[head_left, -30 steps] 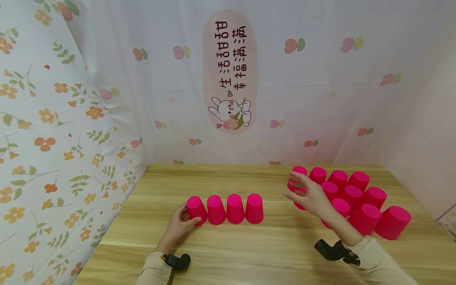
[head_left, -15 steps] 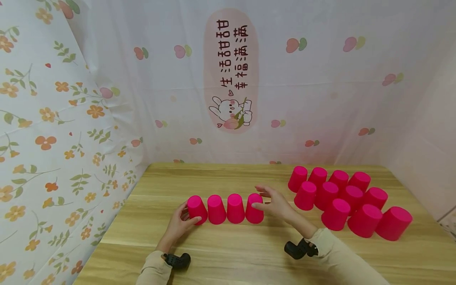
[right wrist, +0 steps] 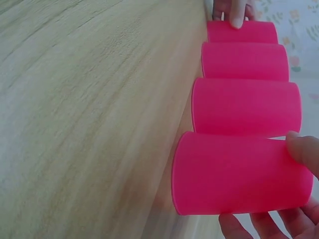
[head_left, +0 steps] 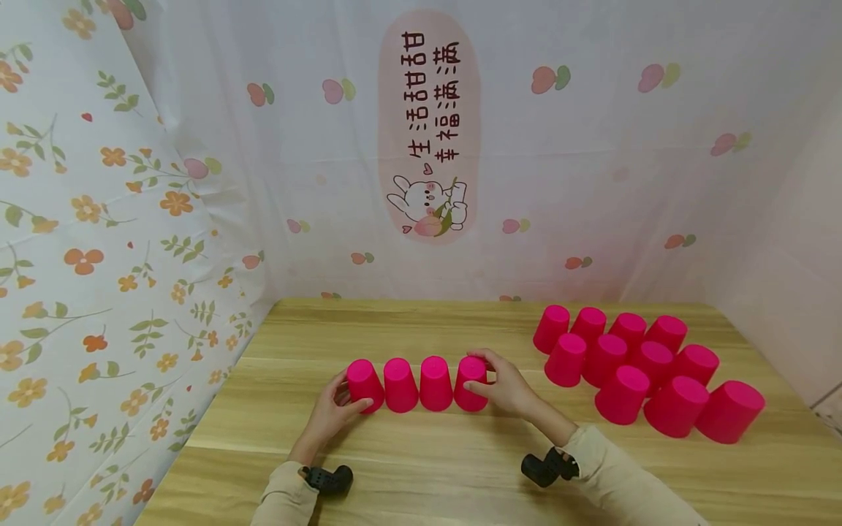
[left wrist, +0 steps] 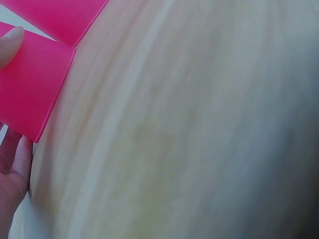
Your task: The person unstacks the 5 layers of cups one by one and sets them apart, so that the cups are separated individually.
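Several pink cups stand upside down in a straight row on the wooden table, side by side. My left hand [head_left: 331, 415] grips the leftmost cup [head_left: 364, 381], thumb on its near side and fingers round its outer side. At the other end, my right hand [head_left: 511, 389] holds the rightmost cup [head_left: 468, 393] between thumb and fingers. Two cups between them, the inner left cup [head_left: 400, 387] and inner right cup [head_left: 435, 386], are untouched. The right wrist view shows the held cup [right wrist: 239, 174] close up; the left wrist view shows only part of its cup [left wrist: 30, 87].
On the right of the wooden table [head_left: 421, 467] stands a group of more upturned pink cups [head_left: 621, 394] in staggered rows. A printed curtain [head_left: 316, 161] hangs behind the table, and a floral cloth [head_left: 85, 329] covers the left side.
My right hand has moved left from beside the cup group to the right end of the row, and its fingers have closed round the end cup. The left hand stays on its cup.
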A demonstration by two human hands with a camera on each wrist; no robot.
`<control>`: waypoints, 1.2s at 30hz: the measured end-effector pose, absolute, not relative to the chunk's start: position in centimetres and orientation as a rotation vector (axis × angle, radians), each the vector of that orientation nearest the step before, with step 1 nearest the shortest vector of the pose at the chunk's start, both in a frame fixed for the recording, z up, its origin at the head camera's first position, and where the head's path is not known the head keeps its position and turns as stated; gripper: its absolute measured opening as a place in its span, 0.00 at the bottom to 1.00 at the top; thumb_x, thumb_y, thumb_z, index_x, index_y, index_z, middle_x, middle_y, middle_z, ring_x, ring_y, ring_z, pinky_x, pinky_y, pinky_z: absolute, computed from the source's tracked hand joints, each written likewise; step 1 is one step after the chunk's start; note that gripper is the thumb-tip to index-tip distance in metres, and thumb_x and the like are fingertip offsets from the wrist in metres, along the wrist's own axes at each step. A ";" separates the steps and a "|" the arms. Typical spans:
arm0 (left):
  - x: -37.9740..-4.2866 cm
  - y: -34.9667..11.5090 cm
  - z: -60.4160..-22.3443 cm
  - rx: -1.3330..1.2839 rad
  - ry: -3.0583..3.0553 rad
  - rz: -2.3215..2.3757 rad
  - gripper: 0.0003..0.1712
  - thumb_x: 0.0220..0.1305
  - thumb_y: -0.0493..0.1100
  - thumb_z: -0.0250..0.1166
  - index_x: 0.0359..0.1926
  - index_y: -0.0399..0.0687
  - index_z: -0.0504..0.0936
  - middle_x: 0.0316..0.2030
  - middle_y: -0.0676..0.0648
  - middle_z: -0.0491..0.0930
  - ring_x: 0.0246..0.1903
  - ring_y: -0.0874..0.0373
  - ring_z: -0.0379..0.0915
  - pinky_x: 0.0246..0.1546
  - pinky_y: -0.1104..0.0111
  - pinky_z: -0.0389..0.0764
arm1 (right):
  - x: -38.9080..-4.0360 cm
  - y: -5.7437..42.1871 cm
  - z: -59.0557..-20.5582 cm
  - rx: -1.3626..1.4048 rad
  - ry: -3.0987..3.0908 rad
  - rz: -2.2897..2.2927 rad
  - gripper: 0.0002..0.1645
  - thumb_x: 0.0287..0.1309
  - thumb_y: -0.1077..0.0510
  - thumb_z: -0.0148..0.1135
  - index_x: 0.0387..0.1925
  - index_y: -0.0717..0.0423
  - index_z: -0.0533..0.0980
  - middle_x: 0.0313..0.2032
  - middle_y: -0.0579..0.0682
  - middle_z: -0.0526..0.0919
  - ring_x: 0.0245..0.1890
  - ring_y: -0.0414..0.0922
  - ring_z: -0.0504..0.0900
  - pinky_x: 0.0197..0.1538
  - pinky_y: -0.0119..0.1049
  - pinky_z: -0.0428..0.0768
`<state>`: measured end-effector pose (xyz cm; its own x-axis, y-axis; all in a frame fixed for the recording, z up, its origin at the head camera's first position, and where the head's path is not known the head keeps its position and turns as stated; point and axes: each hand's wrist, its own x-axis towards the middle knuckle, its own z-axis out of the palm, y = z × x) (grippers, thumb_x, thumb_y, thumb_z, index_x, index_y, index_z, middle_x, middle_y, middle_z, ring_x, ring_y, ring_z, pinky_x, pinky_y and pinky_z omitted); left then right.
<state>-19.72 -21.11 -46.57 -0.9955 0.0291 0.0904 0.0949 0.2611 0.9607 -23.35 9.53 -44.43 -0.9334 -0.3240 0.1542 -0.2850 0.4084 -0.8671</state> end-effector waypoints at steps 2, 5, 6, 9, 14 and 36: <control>-19.7 -21.1 -46.6 -0.120 -2.452 -1.872 0.34 0.48 0.29 0.66 0.57 0.32 0.64 0.51 0.34 0.68 0.52 0.40 0.64 0.54 0.54 0.65 | -23.4 9.6 -44.5 -0.555 2.608 -1.599 0.31 0.45 0.63 0.66 0.53 0.66 0.66 0.46 0.58 0.74 0.47 0.59 0.72 0.39 0.40 0.79; -19.8 -21.1 -46.6 -0.119 -2.446 -1.875 0.34 0.47 0.29 0.66 0.57 0.32 0.64 0.51 0.34 0.69 0.51 0.40 0.64 0.53 0.54 0.65 | -23.4 9.7 -44.5 -0.547 2.637 -1.580 0.32 0.44 0.62 0.67 0.52 0.66 0.67 0.46 0.58 0.74 0.47 0.59 0.72 0.41 0.42 0.79; -19.8 -21.1 -46.6 -0.123 -2.445 -1.872 0.34 0.47 0.29 0.66 0.57 0.31 0.64 0.50 0.34 0.69 0.51 0.40 0.64 0.53 0.54 0.66 | -23.3 9.8 -44.5 -0.548 2.654 -1.564 0.32 0.44 0.62 0.67 0.52 0.66 0.67 0.46 0.58 0.75 0.47 0.59 0.72 0.41 0.43 0.78; -19.8 -21.0 -46.5 -0.125 -2.436 -1.883 0.34 0.47 0.29 0.66 0.57 0.31 0.64 0.50 0.34 0.69 0.51 0.40 0.64 0.53 0.54 0.65 | -23.2 10.2 -44.4 -0.519 2.685 -1.529 0.32 0.43 0.62 0.68 0.52 0.65 0.68 0.45 0.56 0.75 0.47 0.58 0.73 0.42 0.44 0.78; -19.7 -20.9 -46.4 -0.114 -2.444 -1.886 0.34 0.48 0.30 0.66 0.58 0.31 0.64 0.51 0.34 0.68 0.52 0.40 0.63 0.54 0.55 0.65 | -23.0 11.3 -44.1 -0.499 2.704 -1.513 0.32 0.44 0.60 0.68 0.53 0.64 0.67 0.44 0.55 0.76 0.46 0.58 0.73 0.42 0.42 0.78; -20.8 -21.8 -48.8 -0.132 -2.425 -1.866 0.35 0.47 0.32 0.67 0.58 0.34 0.64 0.51 0.36 0.68 0.51 0.42 0.65 0.53 0.57 0.67 | -20.2 19.0 -43.0 -0.454 2.842 -1.469 0.33 0.45 0.57 0.67 0.52 0.66 0.67 0.43 0.59 0.76 0.41 0.54 0.76 0.39 0.41 0.78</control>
<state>-20.81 -21.83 -48.77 -0.9932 0.0201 0.1144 0.1157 0.2550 0.9600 -20.17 19.01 -42.99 -0.9565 -0.2059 0.2066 -0.2877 0.5482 -0.7853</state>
